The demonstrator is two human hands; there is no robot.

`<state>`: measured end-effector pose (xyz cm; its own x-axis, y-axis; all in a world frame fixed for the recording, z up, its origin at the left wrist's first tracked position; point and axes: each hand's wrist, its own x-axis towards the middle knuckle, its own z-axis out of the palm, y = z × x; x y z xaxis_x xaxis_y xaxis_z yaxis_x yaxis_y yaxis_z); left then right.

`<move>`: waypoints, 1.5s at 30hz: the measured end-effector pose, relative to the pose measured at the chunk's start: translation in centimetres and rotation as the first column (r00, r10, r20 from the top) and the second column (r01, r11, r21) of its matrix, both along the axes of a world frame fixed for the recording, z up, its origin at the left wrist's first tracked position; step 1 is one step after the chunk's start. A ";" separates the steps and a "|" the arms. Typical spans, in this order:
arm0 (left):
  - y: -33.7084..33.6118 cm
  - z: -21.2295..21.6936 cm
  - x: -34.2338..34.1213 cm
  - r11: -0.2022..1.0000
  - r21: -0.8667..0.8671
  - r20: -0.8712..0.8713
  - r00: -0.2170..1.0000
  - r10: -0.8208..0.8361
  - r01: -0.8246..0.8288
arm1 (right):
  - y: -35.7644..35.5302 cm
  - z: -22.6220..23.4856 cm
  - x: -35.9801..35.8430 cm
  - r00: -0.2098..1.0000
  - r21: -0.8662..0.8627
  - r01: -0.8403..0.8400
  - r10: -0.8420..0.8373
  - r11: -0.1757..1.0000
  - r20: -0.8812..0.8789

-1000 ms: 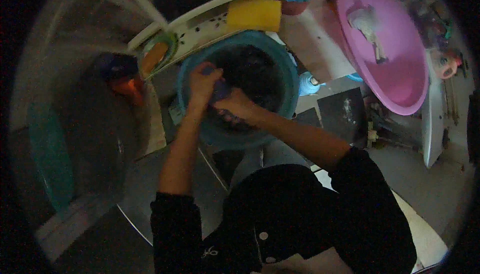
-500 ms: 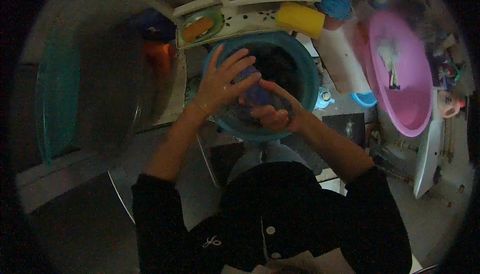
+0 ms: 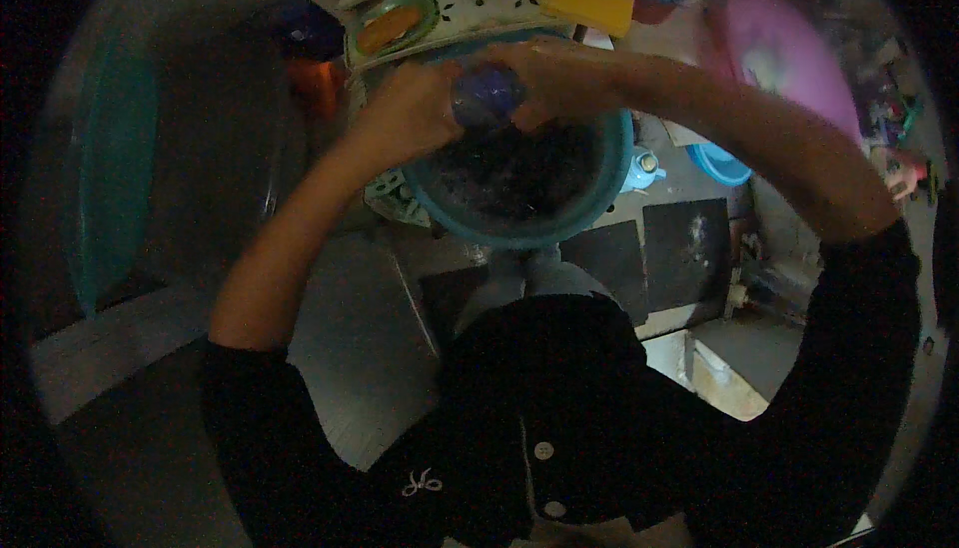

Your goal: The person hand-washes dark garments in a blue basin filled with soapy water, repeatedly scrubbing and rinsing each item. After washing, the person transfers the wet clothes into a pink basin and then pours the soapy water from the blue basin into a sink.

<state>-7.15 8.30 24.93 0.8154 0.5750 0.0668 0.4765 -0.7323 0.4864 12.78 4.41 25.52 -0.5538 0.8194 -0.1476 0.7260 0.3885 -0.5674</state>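
Observation:
My left hand (image 3: 424, 106) and my right hand (image 3: 559, 78) are both closed on a crumpled blue-purple bundle (image 3: 487, 95); whether it is cloth or something else is hard to tell in the dim light. The bundle is above the far side of a round teal basin (image 3: 616, 173). Dark, wet-looking material (image 3: 519, 173) lies inside the basin below my hands. My right arm is bent out wide with the elbow raised, and part of the basin's far rim is hidden behind my hands.
Beyond the basin, a pale shelf holds a green dish (image 3: 432, 20) with an orange bar (image 3: 390, 28), and a yellow block (image 3: 587, 2). Rightward are a blue jug (image 3: 642, 170), a small blue bowl (image 3: 721, 165) and a pink tub (image 3: 784, 48). A teal tub (image 3: 115, 173) stands left.
Both hands have moved away from me toward the basin's far side with the bundle. My left fingers, spread before, have closed around it, and my right elbow has swung outward and up.

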 end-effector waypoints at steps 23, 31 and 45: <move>-5.4 -9.8 1.2 0.167 -0.974 -0.009 0.759 0.651 -0.154 | -8.4 -0.2 15.7 0.622 0.597 0.710 -0.730 0.373 -0.284; -4.0 -23.0 -3.2 0.324 -0.894 -0.023 0.755 0.656 -0.309 | -14.4 2.3 19.1 0.462 0.654 0.724 -0.859 0.220 -0.223; -4.1 -28.6 1.0 0.586 -0.382 0.040 0.621 0.783 -0.714 | -1.0 -28.4 6.6 0.390 -0.373 0.756 -0.828 0.537 -0.402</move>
